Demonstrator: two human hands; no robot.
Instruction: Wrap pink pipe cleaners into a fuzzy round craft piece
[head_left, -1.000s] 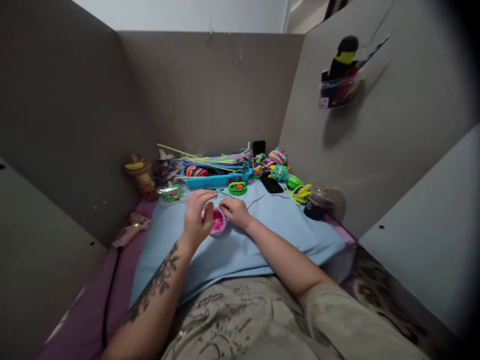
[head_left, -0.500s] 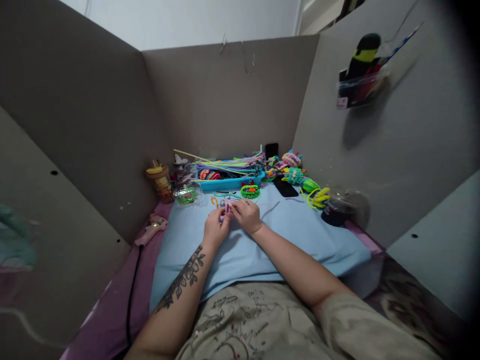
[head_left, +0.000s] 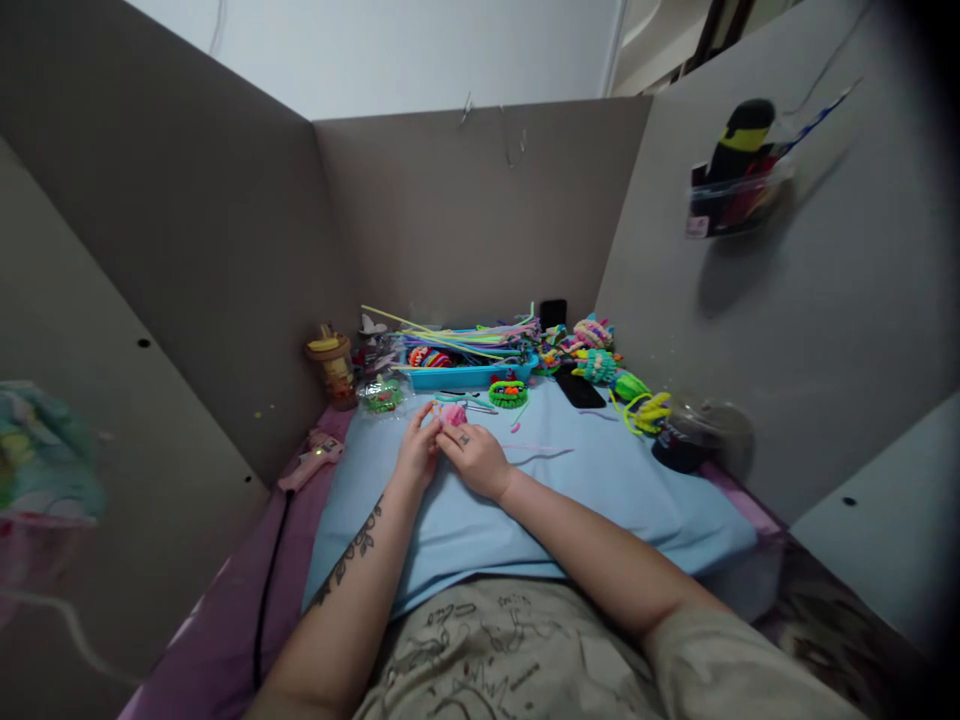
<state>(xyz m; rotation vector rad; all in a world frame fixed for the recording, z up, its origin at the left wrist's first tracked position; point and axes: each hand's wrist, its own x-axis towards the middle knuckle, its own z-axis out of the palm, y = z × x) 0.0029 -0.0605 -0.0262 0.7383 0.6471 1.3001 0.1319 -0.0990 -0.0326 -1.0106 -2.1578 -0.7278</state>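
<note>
My left hand and my right hand meet over the blue cloth, fingers pinched together. Between them is a small fuzzy pink pipe cleaner piece, partly covered by the fingers. A ring shows on the right hand. A thin pink-and-purple strand stretches along the cloth to the right of that hand. Just beyond the hands lie thin tools and a round green pipe cleaner piece with orange in its middle.
Behind stands a blue tray heaped with pipe cleaners. A black phone, colourful fuzzy figures and a dark tub sit to the right. On the left are a pink glue gun with a black cord and a brown cup.
My hands have turned and the right fingers now fold over the left ones. The pink piece shows more beyond the fingertips. The whole view has shifted slightly.
</note>
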